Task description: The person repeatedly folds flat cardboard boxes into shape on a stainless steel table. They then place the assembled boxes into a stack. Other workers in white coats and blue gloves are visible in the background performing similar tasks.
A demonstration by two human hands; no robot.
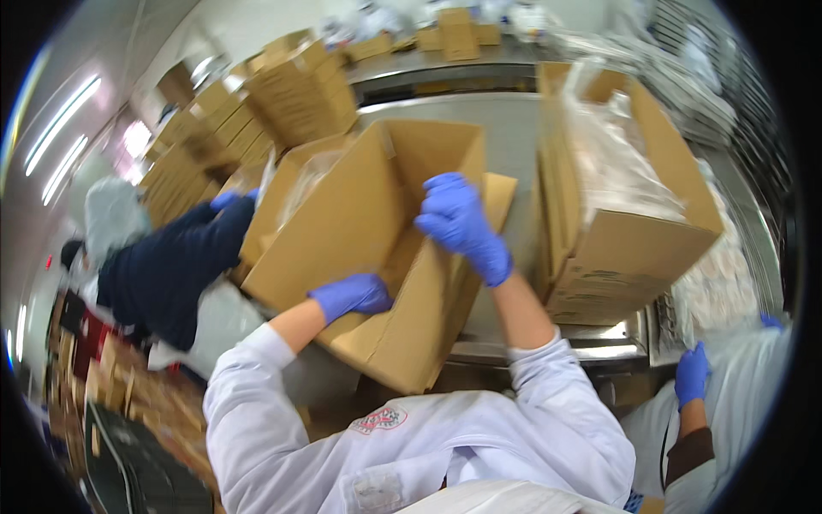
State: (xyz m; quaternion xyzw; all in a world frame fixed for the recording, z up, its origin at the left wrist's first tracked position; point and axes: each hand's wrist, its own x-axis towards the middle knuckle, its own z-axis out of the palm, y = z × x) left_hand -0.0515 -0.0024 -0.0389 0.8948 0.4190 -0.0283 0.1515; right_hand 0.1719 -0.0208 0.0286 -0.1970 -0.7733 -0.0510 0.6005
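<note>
In front of my body a tilted, open cardboard box (321, 227) shows its bare inside. My left hand (353, 295), in a blue glove, reaches over its near side with the fingers curled at the cardboard; their tips are partly hidden. Closed like a fist, my right hand (462, 218) grips the upper edge of the right wall, also in a blue glove. To the right stands another open cardboard box (629, 257), lined with a clear plastic bag (621, 163) that holds pale contents.
A metal table (514, 128) runs under the boxes. At the left, a person in a dark top (175, 265) works beside another box. Stacked cartons (300, 94) rise behind. At the right are another person's gloved hand (692, 375) and clear-wrapped pale packs (715, 287).
</note>
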